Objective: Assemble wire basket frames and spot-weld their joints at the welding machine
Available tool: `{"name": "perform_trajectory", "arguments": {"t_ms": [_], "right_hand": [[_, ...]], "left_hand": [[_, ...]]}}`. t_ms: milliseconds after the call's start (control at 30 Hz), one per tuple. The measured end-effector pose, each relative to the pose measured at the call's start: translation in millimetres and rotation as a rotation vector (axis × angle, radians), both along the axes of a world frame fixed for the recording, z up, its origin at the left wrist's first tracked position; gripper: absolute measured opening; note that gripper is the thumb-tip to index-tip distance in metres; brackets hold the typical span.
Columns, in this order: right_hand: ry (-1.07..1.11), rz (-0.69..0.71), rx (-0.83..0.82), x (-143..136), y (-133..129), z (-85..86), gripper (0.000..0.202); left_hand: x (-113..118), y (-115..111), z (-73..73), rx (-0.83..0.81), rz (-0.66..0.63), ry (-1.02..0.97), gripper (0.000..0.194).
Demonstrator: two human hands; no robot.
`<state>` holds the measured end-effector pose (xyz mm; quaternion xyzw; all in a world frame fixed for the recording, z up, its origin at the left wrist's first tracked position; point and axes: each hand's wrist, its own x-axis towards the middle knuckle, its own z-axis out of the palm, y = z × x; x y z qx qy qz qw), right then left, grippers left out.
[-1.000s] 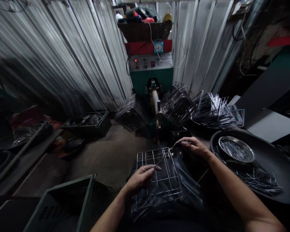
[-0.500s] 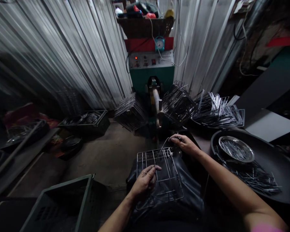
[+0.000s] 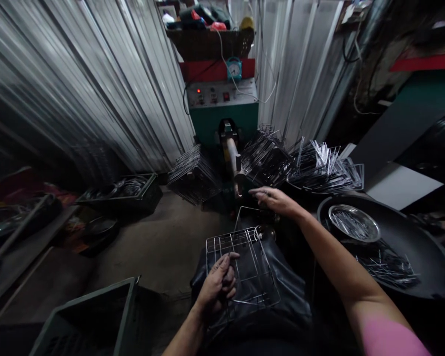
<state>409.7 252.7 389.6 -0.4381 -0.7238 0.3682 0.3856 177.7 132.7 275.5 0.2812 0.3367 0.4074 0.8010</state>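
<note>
A wire rack [image 3: 222, 236] of thin metal rods rests on the dark, shiny apron [image 3: 291, 291] over my lap. My left hand [image 3: 219, 283] is closed over the rack, pinching a thin bent wire [image 3: 238, 218] between thumb and forefinger. From that pinch the wire rises past the rack's far edge and bends to the right. My right hand [image 3: 274, 200] is above and to the right of the wire, apart from it, fingers stretched leftward and holding nothing visible. Just beyond its fingertips is the machine's lower metal tip [image 3: 238, 190].
Ahead stands a green machine [image 3: 224, 116] with a projecting arm. Stacked wire frames [image 3: 193, 175] flank it, with another pile [image 3: 322, 168] farther right. A large dark pan [image 3: 426, 252] holds short rods and a metal bowl [image 3: 378, 232]. A green crate [image 3: 128, 316] sits front left.
My right hand has let go of the wire's far end and moved up towards the machine, fingers straightened. My left hand still pinches the wire. The view has shifted slightly right.
</note>
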Motion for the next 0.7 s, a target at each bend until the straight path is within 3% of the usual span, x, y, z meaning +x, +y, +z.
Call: {"name": "perform_trajectory", "arguments": {"t_ms": [133,233,333,467,600,700], "right_hand": [[0.278,-0.396,0.126,49.9,-15.5,27.7,0.043],[0.244,-0.568,0.136,85.3,-25.6,16.1,0.045],[0.162,-0.503,-0.042,92.5,-31.6,-16.4,0.048],[0.364,-0.381,-0.343,62.2,-36.2,-50.3,0.046],[0.664,-0.391,-0.394,27.1,-32.5,-52.6,0.04],[0.774,-0.354,-0.392,10.6,-28.9,-47.9,0.044]], "left_hand": [[-13.6,2.1,5.0,0.007,0.078,-0.04,0.04],[-21.0,2.2,7.6,0.003,0.117,-0.058,0.04],[-23.9,4.0,10.6,-0.009,0.146,-0.082,0.039],[-23.4,8.9,13.3,0.021,0.184,-0.098,0.034],[-26.6,11.8,9.0,0.131,0.274,-0.048,0.032],[-39.1,10.8,3.2,0.216,0.291,0.071,0.037]]}}
